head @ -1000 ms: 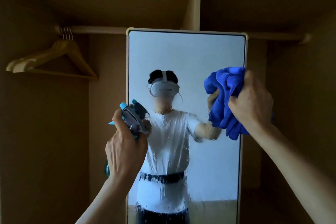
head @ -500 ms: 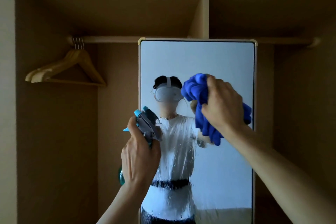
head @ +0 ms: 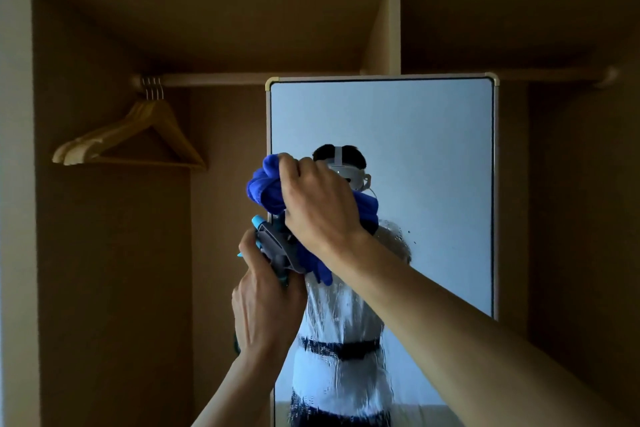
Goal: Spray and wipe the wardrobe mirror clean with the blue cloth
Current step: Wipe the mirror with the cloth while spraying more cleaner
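**Wipe stroke now at the mirror's left edge**

Lower centre, the left hand point(head: 266, 315) grips the spray bottle point(head: 277, 250), kept low, I'd guess to stay clear of the wiping. Just above, the right hand point(head: 318, 204) clutches the bunched blue cloth point(head: 265, 189) at the left edge of the mirror point(head: 433, 166), mid-frame. A second ago it was over by the right edge.

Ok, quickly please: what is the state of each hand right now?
Left hand: closed, gripping the spray bottle.
Right hand: closed, gripping the bunched blue cloth at the left side of the mirror.
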### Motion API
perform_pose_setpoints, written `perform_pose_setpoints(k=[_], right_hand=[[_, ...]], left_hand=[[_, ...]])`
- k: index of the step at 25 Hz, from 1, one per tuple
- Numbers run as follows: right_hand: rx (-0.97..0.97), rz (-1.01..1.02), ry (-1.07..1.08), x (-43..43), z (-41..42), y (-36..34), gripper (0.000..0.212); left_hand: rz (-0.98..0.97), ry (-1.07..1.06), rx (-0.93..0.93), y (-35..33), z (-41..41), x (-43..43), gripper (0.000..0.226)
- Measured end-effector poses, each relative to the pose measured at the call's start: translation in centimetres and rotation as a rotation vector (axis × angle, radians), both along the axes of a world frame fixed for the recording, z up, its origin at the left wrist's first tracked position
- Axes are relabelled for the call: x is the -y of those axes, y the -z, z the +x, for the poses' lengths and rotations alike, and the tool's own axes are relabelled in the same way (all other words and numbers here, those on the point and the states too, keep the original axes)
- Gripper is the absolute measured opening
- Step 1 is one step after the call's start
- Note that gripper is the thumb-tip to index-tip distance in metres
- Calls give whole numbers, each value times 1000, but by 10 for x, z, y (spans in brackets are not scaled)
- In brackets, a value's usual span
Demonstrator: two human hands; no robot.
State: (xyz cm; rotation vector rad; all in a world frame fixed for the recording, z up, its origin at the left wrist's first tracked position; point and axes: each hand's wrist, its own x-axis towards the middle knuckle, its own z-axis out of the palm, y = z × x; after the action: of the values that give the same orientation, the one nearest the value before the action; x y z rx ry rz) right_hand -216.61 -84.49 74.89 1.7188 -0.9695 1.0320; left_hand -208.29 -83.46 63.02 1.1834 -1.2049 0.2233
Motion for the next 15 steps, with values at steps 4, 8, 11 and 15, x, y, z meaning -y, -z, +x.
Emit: perform_pose_setpoints(k=[4, 8, 11, 15], right_hand=[[90, 10, -18, 3, -35, -6, 42], [263, 41, -11, 8, -94, -10, 46], [354, -2, 45, 10, -144, -7, 44], [453, 8, 125, 12, -200, -5, 44]], left_hand=[[20, -50, 8, 1, -4, 1, 66], [25, -61, 31, 0, -8, -1, 66], [34, -76, 42, 1, -10, -1, 65], [18, -92, 24, 1, -15, -3, 62]])
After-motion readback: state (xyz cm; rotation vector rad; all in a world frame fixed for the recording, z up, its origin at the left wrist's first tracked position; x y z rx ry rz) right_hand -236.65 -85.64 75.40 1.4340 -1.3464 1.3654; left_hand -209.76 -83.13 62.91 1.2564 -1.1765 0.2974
